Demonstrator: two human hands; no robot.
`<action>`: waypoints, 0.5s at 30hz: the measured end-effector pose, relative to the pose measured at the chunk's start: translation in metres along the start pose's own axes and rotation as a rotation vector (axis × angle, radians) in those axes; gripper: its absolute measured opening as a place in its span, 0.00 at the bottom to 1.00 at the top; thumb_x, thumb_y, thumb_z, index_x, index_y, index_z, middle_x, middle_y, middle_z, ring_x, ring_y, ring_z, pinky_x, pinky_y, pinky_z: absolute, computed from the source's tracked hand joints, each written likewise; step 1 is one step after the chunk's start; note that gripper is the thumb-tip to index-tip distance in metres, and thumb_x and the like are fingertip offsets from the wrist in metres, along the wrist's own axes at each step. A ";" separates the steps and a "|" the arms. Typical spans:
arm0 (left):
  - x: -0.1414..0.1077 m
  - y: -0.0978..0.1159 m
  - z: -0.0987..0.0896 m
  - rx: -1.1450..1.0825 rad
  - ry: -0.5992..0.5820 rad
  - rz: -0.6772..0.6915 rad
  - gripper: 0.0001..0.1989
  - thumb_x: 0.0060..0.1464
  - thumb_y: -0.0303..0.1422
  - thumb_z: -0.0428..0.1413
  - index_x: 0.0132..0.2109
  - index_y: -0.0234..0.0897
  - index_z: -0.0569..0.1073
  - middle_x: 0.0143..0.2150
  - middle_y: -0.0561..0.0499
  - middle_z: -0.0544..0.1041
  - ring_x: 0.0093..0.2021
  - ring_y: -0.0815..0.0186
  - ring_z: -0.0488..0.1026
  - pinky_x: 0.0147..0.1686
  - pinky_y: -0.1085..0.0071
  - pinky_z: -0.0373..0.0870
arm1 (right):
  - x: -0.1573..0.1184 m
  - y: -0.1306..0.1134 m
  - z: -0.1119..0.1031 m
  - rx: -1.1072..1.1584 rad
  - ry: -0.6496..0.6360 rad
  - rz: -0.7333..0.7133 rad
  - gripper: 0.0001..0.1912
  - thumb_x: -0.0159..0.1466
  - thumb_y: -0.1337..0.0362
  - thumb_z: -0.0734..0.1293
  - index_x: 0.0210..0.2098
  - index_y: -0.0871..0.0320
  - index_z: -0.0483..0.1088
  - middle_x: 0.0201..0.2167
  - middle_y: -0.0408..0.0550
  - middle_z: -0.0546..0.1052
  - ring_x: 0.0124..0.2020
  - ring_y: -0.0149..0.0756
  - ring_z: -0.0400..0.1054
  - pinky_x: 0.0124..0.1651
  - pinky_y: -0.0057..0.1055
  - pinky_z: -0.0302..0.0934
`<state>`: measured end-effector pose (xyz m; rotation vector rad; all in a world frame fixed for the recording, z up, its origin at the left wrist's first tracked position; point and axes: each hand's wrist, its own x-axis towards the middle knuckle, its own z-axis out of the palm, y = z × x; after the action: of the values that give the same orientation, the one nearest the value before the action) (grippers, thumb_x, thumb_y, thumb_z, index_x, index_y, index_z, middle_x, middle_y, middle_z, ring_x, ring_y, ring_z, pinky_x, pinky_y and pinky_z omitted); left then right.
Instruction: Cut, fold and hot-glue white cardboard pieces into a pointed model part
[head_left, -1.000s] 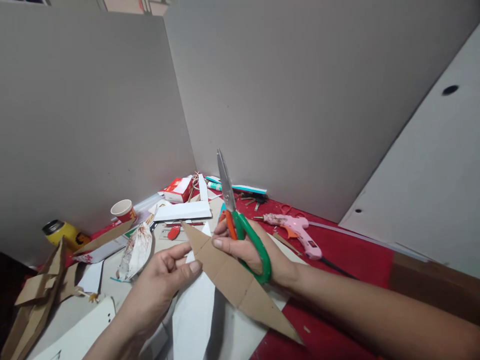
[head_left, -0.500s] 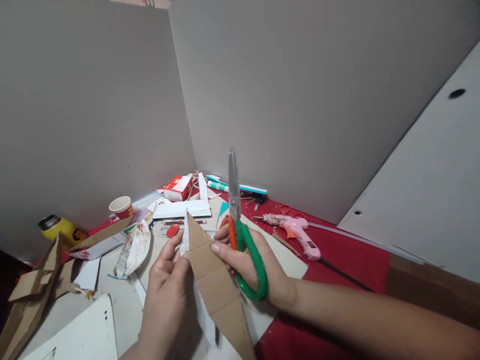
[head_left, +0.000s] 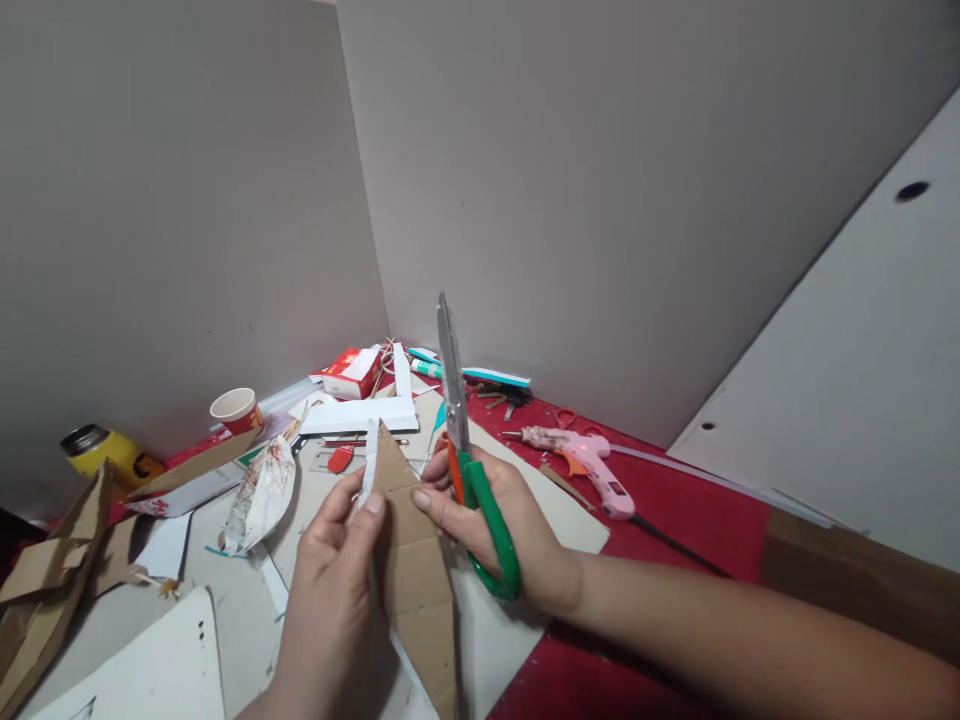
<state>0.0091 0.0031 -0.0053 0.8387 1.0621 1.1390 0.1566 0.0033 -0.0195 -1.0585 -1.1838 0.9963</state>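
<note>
As cardboard [head_left: 420, 580] is swung lengthwise: paper [head_left: 370, 465] is seen behind it, between both hands.
Left hand [head_left: 334, 570]: paper pinched.
Right hand [head_left: 517, 525]: cardboard gripped, scissors [head_left: 453, 385] (blades up!) held too.

Left hand [head_left: 334, 560]: closed on the cardboard piece [head_left: 416, 570] and the white paper [head_left: 371, 460].
Right hand [head_left: 534, 530]: scissors [head_left: 451, 385] held blades up, cardboard piece pinched by the thumb.
Pink glue gun [head_left: 596, 458]: laid on the red surface [head_left: 697, 510].
</note>
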 end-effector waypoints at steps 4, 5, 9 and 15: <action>0.000 0.000 0.001 -0.034 -0.136 -0.025 0.27 0.50 0.38 0.64 0.58 0.45 0.69 0.41 0.48 0.82 0.38 0.61 0.80 0.37 0.69 0.76 | -0.001 0.002 -0.001 -0.055 -0.024 -0.038 0.11 0.54 0.62 0.72 0.33 0.56 0.66 0.28 0.42 0.71 0.30 0.33 0.67 0.36 0.31 0.65; 0.000 0.000 0.001 -0.038 -0.147 -0.030 0.28 0.50 0.38 0.64 0.58 0.44 0.69 0.41 0.48 0.82 0.37 0.61 0.80 0.37 0.69 0.76 | -0.001 0.003 -0.001 -0.055 -0.038 -0.037 0.11 0.55 0.62 0.71 0.33 0.56 0.66 0.29 0.43 0.71 0.30 0.33 0.67 0.36 0.30 0.65; 0.000 0.001 0.001 -0.050 -0.198 -0.033 0.28 0.50 0.39 0.64 0.58 0.42 0.69 0.40 0.46 0.82 0.36 0.60 0.80 0.36 0.69 0.76 | -0.003 0.006 -0.002 -0.061 -0.083 -0.046 0.10 0.56 0.62 0.71 0.34 0.56 0.66 0.29 0.42 0.71 0.30 0.32 0.67 0.36 0.29 0.64; 0.000 -0.001 -0.002 -0.038 -0.212 -0.011 0.29 0.51 0.38 0.63 0.59 0.43 0.68 0.39 0.47 0.82 0.35 0.61 0.80 0.36 0.69 0.76 | -0.003 0.010 0.000 0.028 -0.095 0.049 0.11 0.56 0.63 0.72 0.34 0.55 0.65 0.27 0.40 0.70 0.26 0.30 0.66 0.30 0.27 0.64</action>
<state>0.0071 0.0029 -0.0068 0.9010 0.8664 1.0329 0.1558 0.0025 -0.0301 -1.0322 -1.2226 1.1091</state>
